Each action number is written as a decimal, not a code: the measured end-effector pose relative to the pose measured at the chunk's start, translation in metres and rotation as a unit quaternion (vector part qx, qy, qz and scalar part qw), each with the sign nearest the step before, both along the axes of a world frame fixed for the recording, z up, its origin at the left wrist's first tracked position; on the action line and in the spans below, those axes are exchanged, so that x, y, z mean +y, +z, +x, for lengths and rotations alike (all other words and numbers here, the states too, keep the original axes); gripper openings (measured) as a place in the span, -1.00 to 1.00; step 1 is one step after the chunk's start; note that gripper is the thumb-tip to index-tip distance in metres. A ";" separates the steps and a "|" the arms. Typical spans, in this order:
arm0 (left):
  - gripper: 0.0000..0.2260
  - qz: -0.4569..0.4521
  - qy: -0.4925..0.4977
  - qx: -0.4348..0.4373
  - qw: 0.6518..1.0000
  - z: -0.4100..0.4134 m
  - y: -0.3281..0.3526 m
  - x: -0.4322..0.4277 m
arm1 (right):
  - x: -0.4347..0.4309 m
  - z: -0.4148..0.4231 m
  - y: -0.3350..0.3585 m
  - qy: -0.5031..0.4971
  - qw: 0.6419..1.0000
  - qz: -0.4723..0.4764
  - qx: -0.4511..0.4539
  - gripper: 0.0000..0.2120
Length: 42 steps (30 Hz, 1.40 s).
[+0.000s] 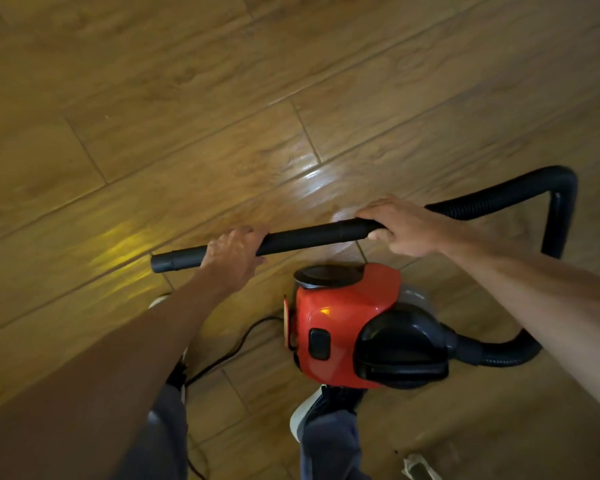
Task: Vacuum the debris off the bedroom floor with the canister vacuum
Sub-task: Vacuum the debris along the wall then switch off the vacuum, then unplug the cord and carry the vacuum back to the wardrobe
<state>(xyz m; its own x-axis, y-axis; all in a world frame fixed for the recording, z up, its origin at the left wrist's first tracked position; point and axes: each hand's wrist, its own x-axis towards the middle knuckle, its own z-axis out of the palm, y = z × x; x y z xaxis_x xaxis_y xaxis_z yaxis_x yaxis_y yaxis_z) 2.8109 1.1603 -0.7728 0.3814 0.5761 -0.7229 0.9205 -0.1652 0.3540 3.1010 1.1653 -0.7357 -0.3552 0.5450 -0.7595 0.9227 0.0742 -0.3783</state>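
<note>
A red and black canister vacuum (pixel 347 327) sits on the wooden floor (pixel 187 116) just ahead of my feet. Its black ribbed hose (pixel 565 202) loops from the canister's right side up and round to a black rigid wand (pixel 309 239). I hold the wand level above the floor, its bare end pointing left with no floor head on it. My left hand (pixel 234 254) grips the wand near that open end. My right hand (pixel 400 225) is wrapped round the wand where it meets the hose.
A black power cord (pixel 236 348) runs from the canister's left side across the floor past my left shoe (pixel 158 301). My right shoe (pixel 309 410) is right behind the canister. A small pale scrap of debris (pixel 414 464) lies at the bottom right.
</note>
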 end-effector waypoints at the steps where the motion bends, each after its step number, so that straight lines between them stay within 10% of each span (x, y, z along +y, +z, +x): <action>1: -0.63 0.004 -0.001 -0.001 1.000 0.002 -0.007 -0.001 | 0.000 0.002 -0.005 -0.005 1.000 0.002 0.005 -0.76; 12: -0.62 0.021 0.035 -0.031 0.999 0.013 -0.062 -0.014 | -0.015 0.010 -0.058 0.018 0.974 0.215 -0.067 -0.68; 31: -0.60 0.068 0.006 0.000 0.998 0.011 -0.119 -0.025 | -0.027 -0.011 -0.141 0.036 0.968 0.131 -0.211 -0.59; 42: -0.47 0.050 -0.111 0.114 0.986 0.001 0.039 0.014 | -0.043 -0.030 -0.002 -0.147 0.977 0.078 -0.135 -0.59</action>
<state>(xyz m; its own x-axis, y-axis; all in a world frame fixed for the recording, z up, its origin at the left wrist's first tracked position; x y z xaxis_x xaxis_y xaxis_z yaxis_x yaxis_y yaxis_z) 2.8117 1.1748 -0.7338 0.3407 0.5695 -0.7481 0.9114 -0.3953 0.1141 3.0715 1.1224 -0.7376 0.0354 0.7102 -0.7031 0.9776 -0.1707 -0.1232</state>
